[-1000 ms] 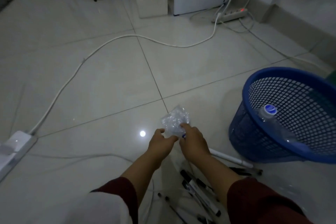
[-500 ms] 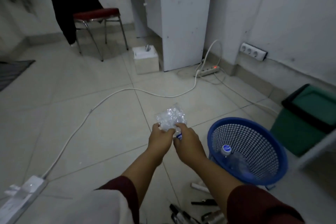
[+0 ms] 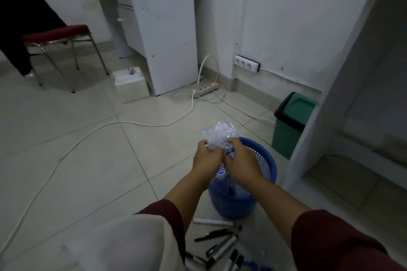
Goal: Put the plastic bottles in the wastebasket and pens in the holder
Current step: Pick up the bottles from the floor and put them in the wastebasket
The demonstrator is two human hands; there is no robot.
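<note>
Hands together, we pinch the crumpled bottle (image 3: 219, 133) between left hand (image 3: 206, 159) and right hand (image 3: 241, 160), squashing it small. We hold it above the blue wastebasket (image 3: 267, 160) so it can drop beside the bottle inside (image 3: 220, 179).

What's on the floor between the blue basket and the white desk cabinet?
In the head view, mostly bare tile, crossed by one white cable between the blue basket and the cabinet. The hands' crushed bottle hides part of that stretch.

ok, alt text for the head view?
Both hands, left hand and right hand, grip a crumpled clear plastic bottle above a blue mesh wastebasket already holding another bottle. Pens and markers lie scattered on the tiled floor.
</note>
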